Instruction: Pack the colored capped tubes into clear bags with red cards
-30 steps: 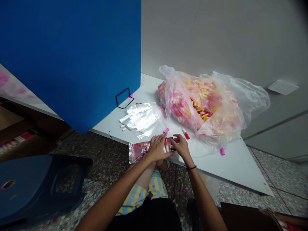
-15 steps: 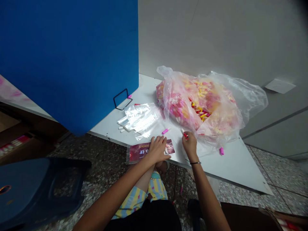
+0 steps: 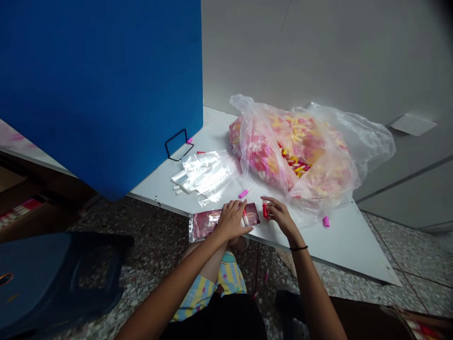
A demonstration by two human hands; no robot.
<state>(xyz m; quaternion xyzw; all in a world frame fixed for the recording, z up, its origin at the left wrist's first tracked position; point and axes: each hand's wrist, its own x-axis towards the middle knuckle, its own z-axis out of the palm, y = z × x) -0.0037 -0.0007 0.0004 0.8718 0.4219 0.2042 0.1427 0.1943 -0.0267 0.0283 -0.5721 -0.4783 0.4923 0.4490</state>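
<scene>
My left hand (image 3: 231, 221) presses down over a dark red printed packet (image 3: 205, 224) in a clear sleeve at the table's front edge. Its fingers curl over a small red-and-white tube (image 3: 245, 217), partly hidden by the hand. To the right, my right hand (image 3: 279, 215) has a short red tube with a white end (image 3: 265, 209) between its thumb and fingers, the index finger reaching over the top. A pink tube (image 3: 244, 193) lies on the table beyond both hands.
A large clear bag of pink, yellow and red pieces (image 3: 262, 156) lies at the back. Clear plastic sleeves (image 3: 208, 172) lie left. A pink cap (image 3: 326, 221) is at right. A blue panel (image 3: 141, 94) with a wire handle (image 3: 177, 141) rises at left; a blue stool (image 3: 42, 274) stands below.
My right hand has moved slightly left and nearer the packet, turning the red tube and loosening its closed fingers. The left hand stays on the packet, which has shifted slightly right.
</scene>
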